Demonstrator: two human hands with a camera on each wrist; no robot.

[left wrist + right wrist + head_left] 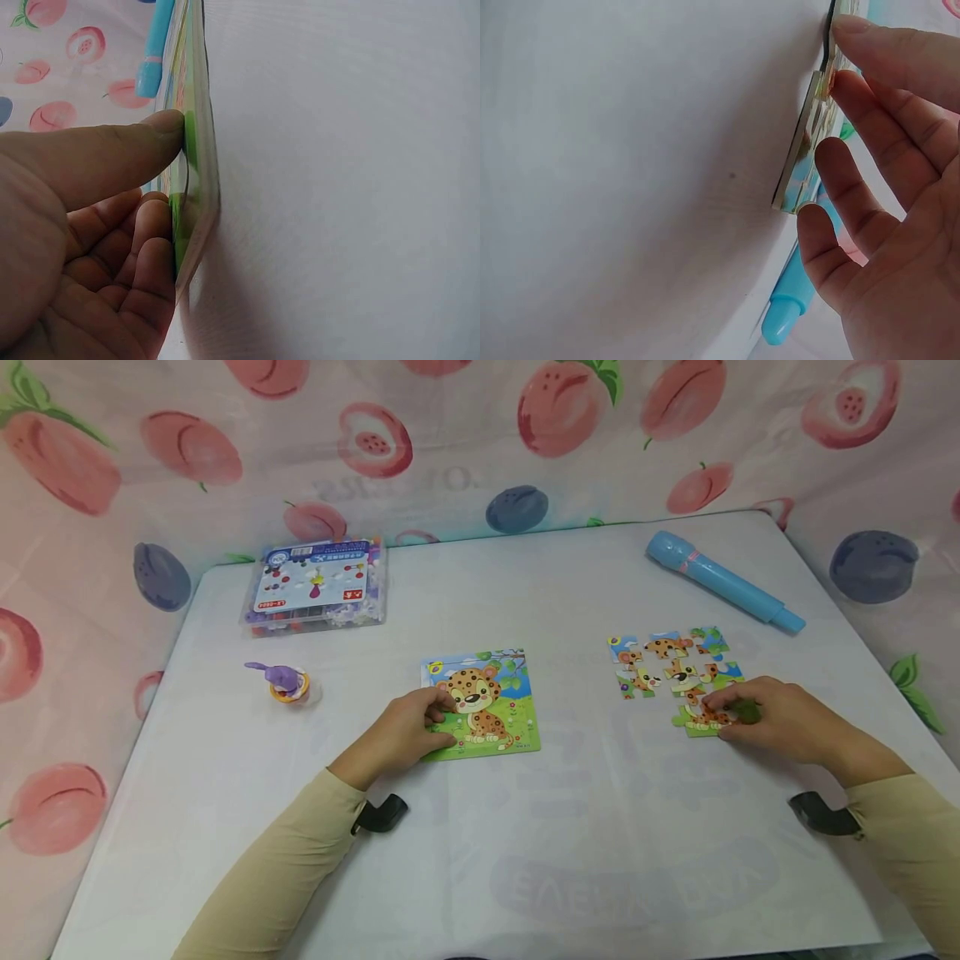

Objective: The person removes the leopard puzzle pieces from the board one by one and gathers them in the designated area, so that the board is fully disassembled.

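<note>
A square picture board point(498, 714) with a cartoon leopard lies flat, mid-table. My left hand point(405, 731) rests at its left side, thumb point(161, 135) and loosely curled fingers against the printed face. Further right lies a partly joined jigsaw puzzle point(682, 670) showing the same leopard, with a gap at its lower left. At the puzzle's lower right corner, my right hand point(798, 727) pinches a green puzzle piece point(746, 711) between thumb and forefinger. In the right wrist view, the other fingers point(840, 169) spread beside the joined pieces point(801, 169), seen edge-on.
A clear plastic box point(315, 585) of small colourful parts stands back left. In front of it sits a small purple toy point(281, 679) with an orange rim. A light blue pen-shaped tube point(723, 581) lies at the back right. Fruit-print curtain point(450, 443) borders the white table.
</note>
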